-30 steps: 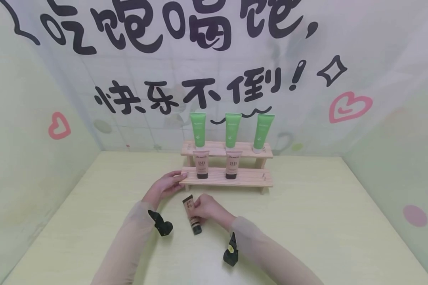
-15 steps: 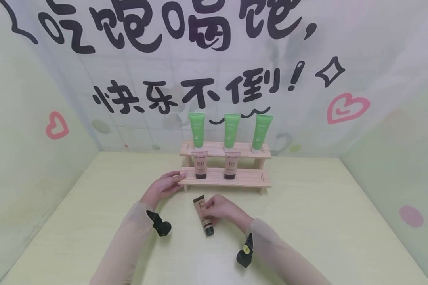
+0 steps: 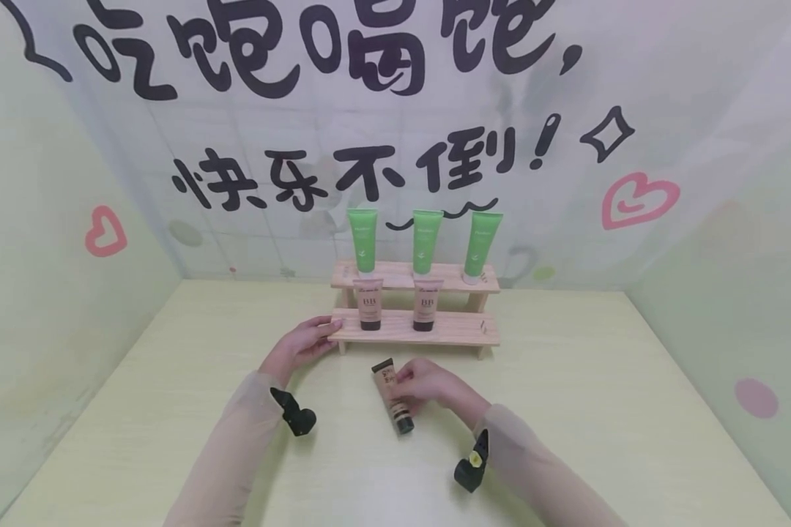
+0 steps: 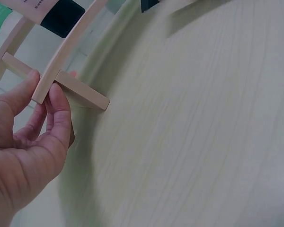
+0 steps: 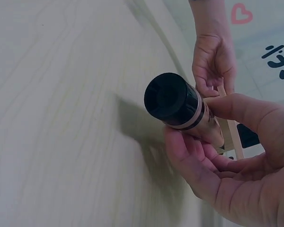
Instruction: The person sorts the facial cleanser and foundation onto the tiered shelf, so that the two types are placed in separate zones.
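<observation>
My right hand (image 3: 428, 386) grips a tan cosmetic tube (image 3: 389, 388) in front of the rack, its black cap (image 5: 168, 97) pointing toward me and downward. In the right wrist view, thumb and fingers lie on either side of the tube. My left hand (image 3: 301, 344) pinches the left end of the lower shelf of a two-tier wooden rack (image 3: 458, 331); the left wrist view shows the thumb above the board (image 4: 61, 54) and fingers beneath. Two pink BB cream tubes (image 3: 370, 306) (image 3: 427, 306) stand on the lower shelf, left and middle.
On the upper shelf stand three green tubes (image 3: 365, 240) in a row. The rack rests on a pale wood-grain table (image 3: 554, 410). Behind it hangs a white printed backdrop (image 3: 237, 132), with light green side panels left and right.
My right hand has moved to the right with the tan tube in its grip. The left hand keeps its hold on the rack's left end.
</observation>
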A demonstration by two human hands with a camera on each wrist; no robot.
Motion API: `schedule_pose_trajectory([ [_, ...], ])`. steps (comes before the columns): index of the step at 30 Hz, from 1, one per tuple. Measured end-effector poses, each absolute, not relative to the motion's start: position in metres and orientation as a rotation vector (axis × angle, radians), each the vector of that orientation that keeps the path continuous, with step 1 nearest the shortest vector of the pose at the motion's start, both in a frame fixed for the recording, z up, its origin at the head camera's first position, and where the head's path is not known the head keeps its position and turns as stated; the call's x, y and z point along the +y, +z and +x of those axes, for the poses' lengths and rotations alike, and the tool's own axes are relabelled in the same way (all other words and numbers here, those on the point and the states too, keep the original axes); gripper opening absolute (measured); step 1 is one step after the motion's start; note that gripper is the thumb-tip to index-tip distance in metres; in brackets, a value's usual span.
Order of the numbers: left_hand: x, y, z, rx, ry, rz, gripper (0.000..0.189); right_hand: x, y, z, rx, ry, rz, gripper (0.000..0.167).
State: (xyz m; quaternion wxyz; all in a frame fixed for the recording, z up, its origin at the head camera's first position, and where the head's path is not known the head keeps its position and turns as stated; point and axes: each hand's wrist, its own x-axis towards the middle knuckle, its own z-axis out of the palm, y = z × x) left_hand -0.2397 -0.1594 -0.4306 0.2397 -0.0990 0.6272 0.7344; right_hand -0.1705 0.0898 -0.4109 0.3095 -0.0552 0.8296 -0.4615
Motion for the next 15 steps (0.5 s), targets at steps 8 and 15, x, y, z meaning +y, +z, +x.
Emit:
schedule_pose_trajectory([
  [8, -0.16, -0.432, -0.24, 1.72, 2.019, -0.278, 0.059, 0.116, -0.402, -0.171, 2.204, -1.228, -0.124, 0.037],
  [15, -0.16, -0.433, -0.24, 1.715, 2.029, -0.274, 0.058, 0.136, -0.394, -0.174, 2.213, -1.224, -0.116, 0.031],
])
